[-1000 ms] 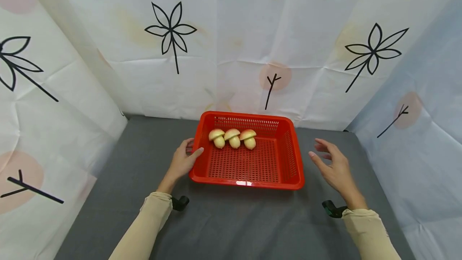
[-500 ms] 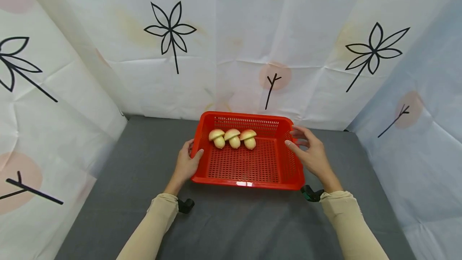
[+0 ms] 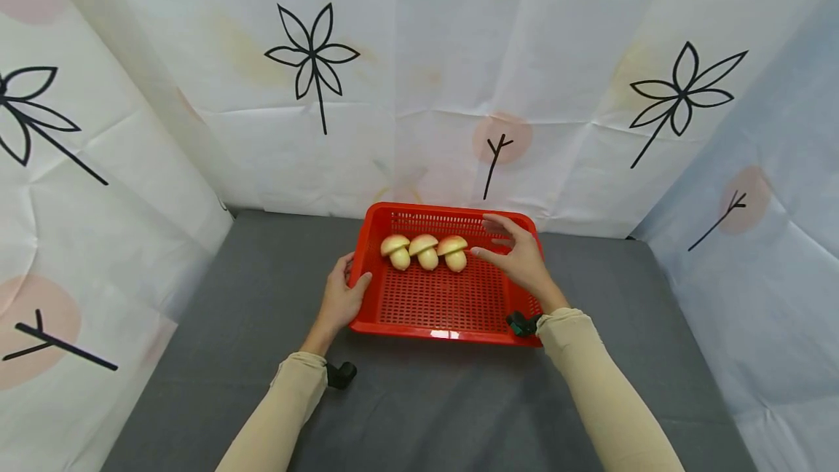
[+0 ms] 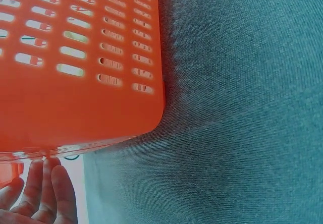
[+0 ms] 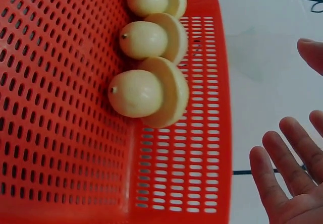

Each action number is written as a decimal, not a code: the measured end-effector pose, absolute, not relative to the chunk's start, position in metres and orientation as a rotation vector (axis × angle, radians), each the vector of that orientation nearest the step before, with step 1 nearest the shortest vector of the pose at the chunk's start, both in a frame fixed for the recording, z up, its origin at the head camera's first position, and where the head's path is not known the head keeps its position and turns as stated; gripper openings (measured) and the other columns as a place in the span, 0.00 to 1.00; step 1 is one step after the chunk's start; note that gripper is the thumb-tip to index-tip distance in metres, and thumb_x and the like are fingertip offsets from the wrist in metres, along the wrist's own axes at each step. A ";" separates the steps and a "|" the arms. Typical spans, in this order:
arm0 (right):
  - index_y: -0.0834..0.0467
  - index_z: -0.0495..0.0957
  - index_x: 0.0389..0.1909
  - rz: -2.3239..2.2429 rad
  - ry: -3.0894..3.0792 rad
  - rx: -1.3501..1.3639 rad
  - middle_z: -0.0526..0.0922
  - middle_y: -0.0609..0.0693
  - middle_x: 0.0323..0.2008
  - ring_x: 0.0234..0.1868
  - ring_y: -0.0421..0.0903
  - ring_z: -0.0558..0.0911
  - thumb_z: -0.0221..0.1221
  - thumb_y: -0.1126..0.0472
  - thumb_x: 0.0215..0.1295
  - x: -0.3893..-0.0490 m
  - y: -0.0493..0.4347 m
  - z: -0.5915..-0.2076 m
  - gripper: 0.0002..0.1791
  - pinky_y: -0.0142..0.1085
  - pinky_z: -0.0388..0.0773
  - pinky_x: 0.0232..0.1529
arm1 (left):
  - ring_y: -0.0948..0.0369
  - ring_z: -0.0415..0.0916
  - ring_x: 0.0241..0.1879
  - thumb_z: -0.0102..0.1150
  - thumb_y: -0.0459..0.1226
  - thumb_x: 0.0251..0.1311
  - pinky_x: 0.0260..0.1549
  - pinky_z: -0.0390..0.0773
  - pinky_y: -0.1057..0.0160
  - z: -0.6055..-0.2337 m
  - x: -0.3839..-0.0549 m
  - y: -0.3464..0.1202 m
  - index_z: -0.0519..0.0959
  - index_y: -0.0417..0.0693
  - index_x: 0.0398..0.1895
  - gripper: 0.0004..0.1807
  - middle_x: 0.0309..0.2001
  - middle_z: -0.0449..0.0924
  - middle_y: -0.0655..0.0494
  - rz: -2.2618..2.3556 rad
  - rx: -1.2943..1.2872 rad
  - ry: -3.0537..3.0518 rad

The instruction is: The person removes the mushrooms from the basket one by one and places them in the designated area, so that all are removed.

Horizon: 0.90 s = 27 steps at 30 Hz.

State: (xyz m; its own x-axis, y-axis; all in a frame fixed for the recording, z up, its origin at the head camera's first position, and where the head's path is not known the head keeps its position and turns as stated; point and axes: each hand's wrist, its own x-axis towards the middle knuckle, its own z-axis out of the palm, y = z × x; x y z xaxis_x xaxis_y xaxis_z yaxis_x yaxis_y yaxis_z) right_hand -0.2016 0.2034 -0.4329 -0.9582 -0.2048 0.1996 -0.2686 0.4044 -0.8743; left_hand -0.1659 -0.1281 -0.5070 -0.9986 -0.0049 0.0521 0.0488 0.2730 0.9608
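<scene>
Right hand: I see the bare right hand has just come over the right end of the red rectangular perforated plastic basket, inside its rim as seen from the head.
What that brings: by my judgement, the nearest piece in the basket is now within easy reach; nothing is lifted yet.
Right grip: fingers spread and thumb well apart; it has hold of nothing.
Mushrooms: three smooth mushroom-shaped pieces, cream stems under yellow-and-red caps, lie in a row inside the basket, towards its left and back. The right-most mushroom is just beside the right thumb tip; my right wrist view shows them apart.
Left hand: the bare left hand pinches the basket's left rim, thumb over it and fingers outside; how firmly, I cannot tell.
Against a second ago: the right hand was outside the basket, off its right side. The left hand stays at the left rim; basket and mushrooms look unmoved.
</scene>
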 end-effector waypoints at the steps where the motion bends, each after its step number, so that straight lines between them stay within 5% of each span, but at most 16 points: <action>1: 0.61 0.70 0.70 1.624 -2.594 0.443 0.74 0.60 0.66 0.66 0.57 0.72 0.72 0.62 0.60 -0.205 0.201 -0.435 0.37 0.54 0.71 0.65 | 0.42 0.77 0.53 0.57 0.30 0.71 0.49 0.81 0.43 -0.507 -0.166 -0.128 0.59 0.30 0.73 0.31 0.59 0.73 0.33 -1.863 -0.040 -2.474; 27: 0.59 0.68 0.73 1.642 -2.772 0.392 0.69 0.62 0.70 0.69 0.61 0.70 0.74 0.64 0.57 -0.236 0.187 -0.486 0.42 0.57 0.72 0.63 | 0.40 0.79 0.52 0.56 0.29 0.71 0.47 0.82 0.43 -0.507 -0.165 -0.126 0.60 0.33 0.73 0.31 0.59 0.73 0.33 -1.842 -0.025 -2.472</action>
